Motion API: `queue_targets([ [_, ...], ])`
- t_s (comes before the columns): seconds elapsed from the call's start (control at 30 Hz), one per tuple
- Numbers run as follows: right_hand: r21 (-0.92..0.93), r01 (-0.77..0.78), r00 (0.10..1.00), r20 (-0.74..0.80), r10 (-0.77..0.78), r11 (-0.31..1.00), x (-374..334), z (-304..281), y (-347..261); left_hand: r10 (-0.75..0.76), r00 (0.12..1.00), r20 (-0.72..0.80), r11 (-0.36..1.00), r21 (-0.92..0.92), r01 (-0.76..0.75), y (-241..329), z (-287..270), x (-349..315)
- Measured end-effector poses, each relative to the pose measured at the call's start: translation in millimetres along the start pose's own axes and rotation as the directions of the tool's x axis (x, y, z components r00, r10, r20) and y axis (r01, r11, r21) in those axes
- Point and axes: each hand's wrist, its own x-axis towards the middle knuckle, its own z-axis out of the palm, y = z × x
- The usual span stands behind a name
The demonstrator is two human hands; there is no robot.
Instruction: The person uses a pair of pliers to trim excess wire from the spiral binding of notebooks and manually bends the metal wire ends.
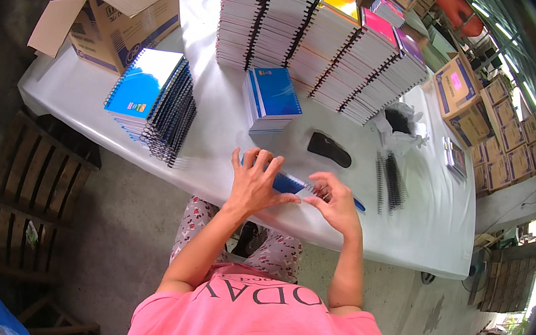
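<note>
A blue-covered notebook (290,183) lies near the front edge of the white table (217,141). My left hand (255,181) rests flat on it with the fingers spread. My right hand (336,203) pinches at the notebook's right edge, where a black spiral binding shows; the fingers hide the exact contact. A blue strip of the cover pokes out past my right hand.
A slanted stack of bound blue notebooks (152,100) stands at the left, a small blue stack (271,99) in the middle, tall colourful stacks (324,34) behind. Loose black spiral coils (389,181) and a black tool (329,149) lie to the right. Open cardboard box (113,8) far left.
</note>
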Motion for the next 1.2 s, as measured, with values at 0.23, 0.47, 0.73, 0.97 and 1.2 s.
queue_targets([
  [0.23,0.139,-0.264,0.938,0.266,0.221,0.954,14,-12,13,0.101,0.994,-0.028,0.993,-0.061,-0.103,-5,10,1],
  [0.47,-0.627,0.098,0.985,-0.05,-0.165,0.773,49,-26,98,0.078,0.997,0.014,0.988,-0.136,-0.076,-4,10,2],
  [0.73,0.925,0.19,0.949,-0.087,-0.304,0.328,29,-13,63,0.096,0.995,-0.005,0.984,-0.153,-0.096,-9,9,0],
  [0.97,0.661,-0.007,0.962,0.208,-0.175,0.751,29,-8,60,0.114,0.993,0.044,0.973,-0.208,-0.103,-1,10,10],
  [1.2,0.736,0.137,0.933,0.128,-0.335,0.663,27,-8,51,0.078,0.996,-0.034,0.971,-0.223,-0.084,-10,6,5],
])
